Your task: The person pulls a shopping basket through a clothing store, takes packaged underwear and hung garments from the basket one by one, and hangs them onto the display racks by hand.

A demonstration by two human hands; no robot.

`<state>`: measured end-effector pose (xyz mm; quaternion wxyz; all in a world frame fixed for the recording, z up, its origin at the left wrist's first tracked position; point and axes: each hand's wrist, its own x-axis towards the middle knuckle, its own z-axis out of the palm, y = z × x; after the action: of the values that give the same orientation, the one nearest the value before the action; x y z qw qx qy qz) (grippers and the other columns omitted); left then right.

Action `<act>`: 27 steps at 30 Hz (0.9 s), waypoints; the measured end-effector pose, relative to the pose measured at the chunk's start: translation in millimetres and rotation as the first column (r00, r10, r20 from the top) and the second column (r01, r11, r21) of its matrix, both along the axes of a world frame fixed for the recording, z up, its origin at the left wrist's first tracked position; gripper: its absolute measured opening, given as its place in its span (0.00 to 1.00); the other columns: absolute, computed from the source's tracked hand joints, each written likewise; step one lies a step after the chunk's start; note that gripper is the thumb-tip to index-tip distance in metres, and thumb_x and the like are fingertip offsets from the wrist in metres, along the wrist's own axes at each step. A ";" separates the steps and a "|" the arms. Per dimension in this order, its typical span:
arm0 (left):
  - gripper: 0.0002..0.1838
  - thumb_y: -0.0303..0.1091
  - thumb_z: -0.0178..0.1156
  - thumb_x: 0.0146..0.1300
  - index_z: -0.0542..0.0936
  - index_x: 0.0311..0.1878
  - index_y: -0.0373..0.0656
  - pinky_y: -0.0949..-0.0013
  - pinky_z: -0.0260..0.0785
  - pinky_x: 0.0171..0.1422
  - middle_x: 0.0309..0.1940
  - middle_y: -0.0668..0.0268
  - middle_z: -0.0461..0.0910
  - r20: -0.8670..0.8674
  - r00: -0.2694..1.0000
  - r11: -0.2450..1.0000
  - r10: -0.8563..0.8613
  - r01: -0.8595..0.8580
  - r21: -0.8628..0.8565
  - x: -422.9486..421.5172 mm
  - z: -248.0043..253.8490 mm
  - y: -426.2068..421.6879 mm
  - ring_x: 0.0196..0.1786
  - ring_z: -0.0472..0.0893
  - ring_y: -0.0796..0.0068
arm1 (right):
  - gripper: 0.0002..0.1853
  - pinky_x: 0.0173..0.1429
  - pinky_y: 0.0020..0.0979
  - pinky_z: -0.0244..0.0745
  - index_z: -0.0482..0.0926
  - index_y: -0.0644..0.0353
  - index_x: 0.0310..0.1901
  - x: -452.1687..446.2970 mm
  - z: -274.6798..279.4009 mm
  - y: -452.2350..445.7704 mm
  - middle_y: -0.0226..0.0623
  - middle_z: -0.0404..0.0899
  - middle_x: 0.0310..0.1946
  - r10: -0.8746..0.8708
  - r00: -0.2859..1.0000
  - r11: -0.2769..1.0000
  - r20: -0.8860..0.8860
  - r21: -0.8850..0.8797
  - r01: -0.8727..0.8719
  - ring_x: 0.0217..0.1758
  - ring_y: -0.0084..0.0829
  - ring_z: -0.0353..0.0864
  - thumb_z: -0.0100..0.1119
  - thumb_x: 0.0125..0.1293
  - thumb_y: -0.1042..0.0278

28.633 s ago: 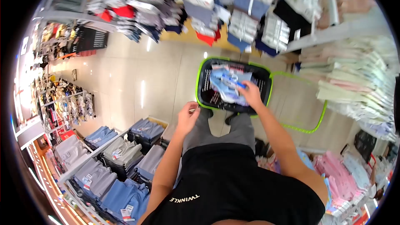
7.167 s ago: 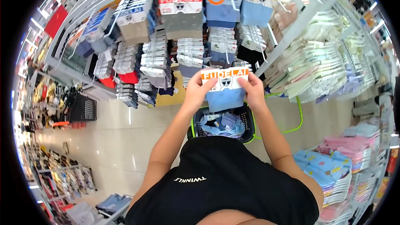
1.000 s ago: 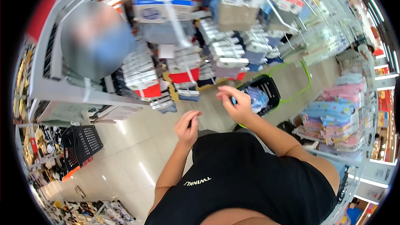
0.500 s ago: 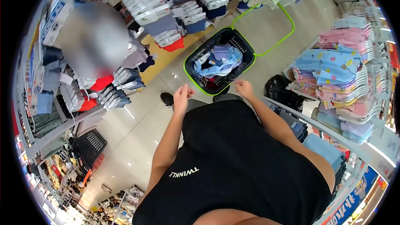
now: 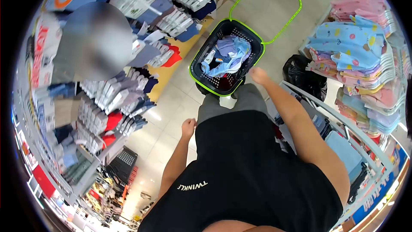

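A black basket (image 5: 219, 87) with a green rim and a raised green handle (image 5: 301, 6) is on the floor before my legs. Folded blue and lilac clothes (image 5: 231, 56) lie inside it. My right hand (image 5: 259, 75), loosely curled with nothing visible in it, is just beside the basket's near right corner, apart from the clothes. My left hand (image 5: 189, 127) hangs lower and to the left, beside my grey trousers, its fingers curled in and no object showing.
Packaged garments (image 5: 103, 92) hang on racks to the left, partly behind a blurred disc. On the right are hanging children's clothes (image 5: 347, 45), a black plastic bag (image 5: 302, 77) and a metal rail (image 5: 334, 114). Another black basket (image 5: 124, 163) stands at lower left.
The view has turned toward the right-hand racks, and the basket sits higher in view. Both hands have lowered and drawn apart. The blue packet seen earlier is no longer in my hands.
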<state>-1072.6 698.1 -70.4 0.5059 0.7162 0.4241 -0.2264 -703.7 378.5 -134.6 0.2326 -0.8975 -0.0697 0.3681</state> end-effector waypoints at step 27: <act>0.13 0.40 0.52 0.72 0.79 0.43 0.39 0.70 0.74 0.43 0.38 0.64 0.84 -0.648 0.683 0.920 0.338 -0.383 0.076 -0.1 64.3 -49.9 0.41 0.84 0.73 | 0.11 0.50 0.40 0.80 0.87 0.50 0.36 138.3 -392.7 137.4 0.36 0.85 0.44 0.500 0.826 0.865 0.262 -0.205 -0.458 0.52 0.39 0.82 0.52 0.62 0.66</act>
<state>-1072.7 648.2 -6.0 0.3849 0.4781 0.6975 -0.3699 -565.4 515.9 -527.3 0.0585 -0.9105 -0.3035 0.2747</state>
